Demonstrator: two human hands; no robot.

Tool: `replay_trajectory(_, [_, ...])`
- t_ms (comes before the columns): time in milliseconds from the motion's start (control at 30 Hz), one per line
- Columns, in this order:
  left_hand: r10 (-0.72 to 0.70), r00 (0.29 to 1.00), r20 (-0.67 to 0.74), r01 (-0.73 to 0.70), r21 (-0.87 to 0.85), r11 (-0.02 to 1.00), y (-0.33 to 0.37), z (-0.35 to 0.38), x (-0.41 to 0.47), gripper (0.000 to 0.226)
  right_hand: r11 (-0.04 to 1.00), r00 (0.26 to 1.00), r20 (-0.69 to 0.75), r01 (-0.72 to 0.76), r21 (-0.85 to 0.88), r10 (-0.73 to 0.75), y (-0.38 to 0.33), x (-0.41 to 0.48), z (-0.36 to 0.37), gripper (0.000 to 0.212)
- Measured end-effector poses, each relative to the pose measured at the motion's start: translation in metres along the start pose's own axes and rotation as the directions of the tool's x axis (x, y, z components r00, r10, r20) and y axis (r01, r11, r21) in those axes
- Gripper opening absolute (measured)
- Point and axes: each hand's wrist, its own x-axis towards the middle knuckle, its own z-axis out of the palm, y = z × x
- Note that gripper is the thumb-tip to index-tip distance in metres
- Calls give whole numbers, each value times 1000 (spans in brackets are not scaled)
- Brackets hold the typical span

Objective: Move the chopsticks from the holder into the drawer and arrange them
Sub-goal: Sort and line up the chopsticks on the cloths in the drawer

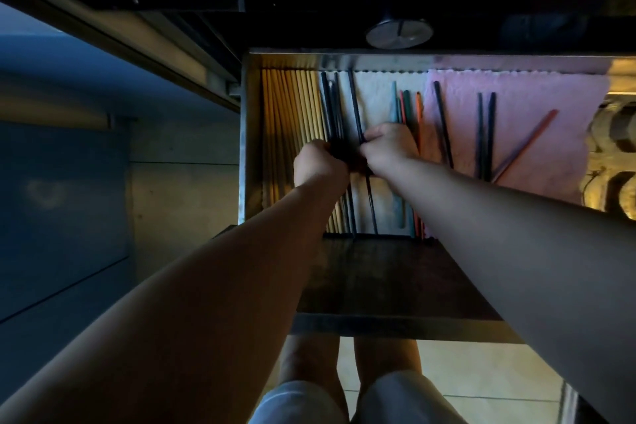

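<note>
Steady now: left hand (320,162) gripped the thin black chopsticks (329,103) in a bundle toward nine o'clock of the open metal drawer (248,134); right hand (387,148) pinched one single black chopstick (355,103), seemingly to align it.

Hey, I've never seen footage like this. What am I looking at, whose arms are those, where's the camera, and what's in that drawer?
There is no machine here. A person wears one wide-angle camera on the head, so you look down along their own two bare arms. Below them is an open drawer lined with a white cloth and a pink cloth. Yellow chopsticks lie in a row at its left side, and teal and orange ones lie in the middle. A few dark ones and a red chopstick lie loose on the pink cloth. The left hand grips a bundle of black chopsticks. The right hand pinches a single black chopstick beside it. The light is dim.
</note>
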Motion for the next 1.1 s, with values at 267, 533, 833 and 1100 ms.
replay_trajectory(267, [106,994,3,-105,161,981,0,-18,-11,32,998,995,-84,60,-33,-63,0,-12,3,26])
replay_trajectory(533, [362,841,402,-538,686,489,-18,-26,-10,81,986,988,-76,126,-114,-135,-1,-16,10,24])
replay_trajectory(833, [372,848,378,-526,682,508,-32,-36,-4,81,857,931,-61,304,-416,-360,-12,-17,24,16])
replay_trajectory(1100, [348,876,334,-478,690,543,-37,-45,-3,86,726,885,-139,265,-635,-444,-22,-18,35,13])
